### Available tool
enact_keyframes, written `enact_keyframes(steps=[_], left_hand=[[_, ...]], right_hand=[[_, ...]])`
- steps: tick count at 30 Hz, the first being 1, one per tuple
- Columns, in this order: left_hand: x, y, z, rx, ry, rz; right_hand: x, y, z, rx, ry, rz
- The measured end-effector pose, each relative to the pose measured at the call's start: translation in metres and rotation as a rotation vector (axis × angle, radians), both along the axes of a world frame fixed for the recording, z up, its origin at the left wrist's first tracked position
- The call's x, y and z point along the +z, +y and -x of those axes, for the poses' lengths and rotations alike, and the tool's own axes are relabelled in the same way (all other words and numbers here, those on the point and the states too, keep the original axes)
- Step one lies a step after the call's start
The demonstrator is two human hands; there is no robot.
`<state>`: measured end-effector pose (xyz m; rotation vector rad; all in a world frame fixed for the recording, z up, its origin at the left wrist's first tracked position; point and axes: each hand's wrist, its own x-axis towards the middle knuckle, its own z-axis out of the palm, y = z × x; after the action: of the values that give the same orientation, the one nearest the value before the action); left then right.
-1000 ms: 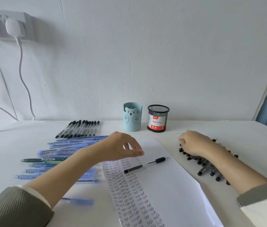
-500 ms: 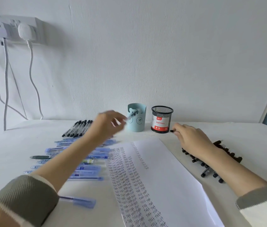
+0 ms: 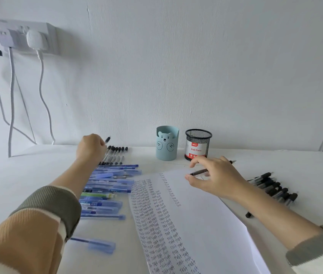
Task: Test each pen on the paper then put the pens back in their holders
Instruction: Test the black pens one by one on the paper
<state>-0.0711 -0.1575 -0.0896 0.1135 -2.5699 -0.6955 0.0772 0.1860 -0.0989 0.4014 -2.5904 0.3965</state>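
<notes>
My left hand (image 3: 91, 148) holds a black-capped pen (image 3: 107, 139) over the row of black pens (image 3: 117, 155) at the back left of the table. My right hand (image 3: 214, 177) pinches another black pen (image 3: 199, 172) above the top of the white paper (image 3: 206, 218), which is covered with columns of written "Test". Behind the paper stand a light blue bear holder (image 3: 166, 143) and a black mesh holder (image 3: 197, 144) labelled Ball Pens. Neither holder shows any pen sticking out.
Several blue pens (image 3: 107, 186) lie in a stack left of the paper, with one blue pen (image 3: 95, 243) apart near the front. A heap of black pens (image 3: 273, 187) lies to the right. A wall socket (image 3: 28, 37) with hanging cables is at the upper left.
My left hand picked a black pen off the paper and carried it back left to the row of black pens. My right hand left the right heap with a pen and moved over the paper's top.
</notes>
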Motion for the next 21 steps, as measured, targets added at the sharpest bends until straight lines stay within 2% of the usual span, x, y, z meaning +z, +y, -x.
enact_keyframes(steps=[3, 7, 9, 11, 14, 15, 18, 21], left_hand=[[0.002, -0.01, -0.004, 0.066, -0.019, -0.032], [-0.004, -0.024, -0.005, 0.129, -0.043, -0.041], [-0.007, -0.028, -0.004, 0.131, -0.051, -0.04], [-0.012, -0.031, -0.002, 0.123, -0.057, -0.035], [-0.017, -0.038, 0.001, 0.102, -0.069, -0.04], [-0.018, -0.04, 0.002, 0.097, -0.073, -0.037], [-0.02, -0.045, 0.004, 0.086, -0.088, -0.019], [-0.016, -0.044, 0.002, 0.059, -0.072, 0.0]], right_hand=[[0.003, -0.004, -0.001, 0.052, -0.003, 0.038], [0.001, -0.007, -0.003, 0.237, -0.175, 0.192], [-0.004, -0.01, -0.002, 0.307, -0.199, 0.24], [-0.005, -0.014, 0.0, 0.348, -0.109, 0.314], [0.003, -0.018, -0.001, 0.383, 0.193, 0.341], [0.007, -0.02, -0.005, 0.381, 0.217, 0.404], [0.017, -0.026, -0.014, 0.369, 0.1, 0.747], [0.022, -0.032, -0.012, 0.306, -0.196, 1.026]])
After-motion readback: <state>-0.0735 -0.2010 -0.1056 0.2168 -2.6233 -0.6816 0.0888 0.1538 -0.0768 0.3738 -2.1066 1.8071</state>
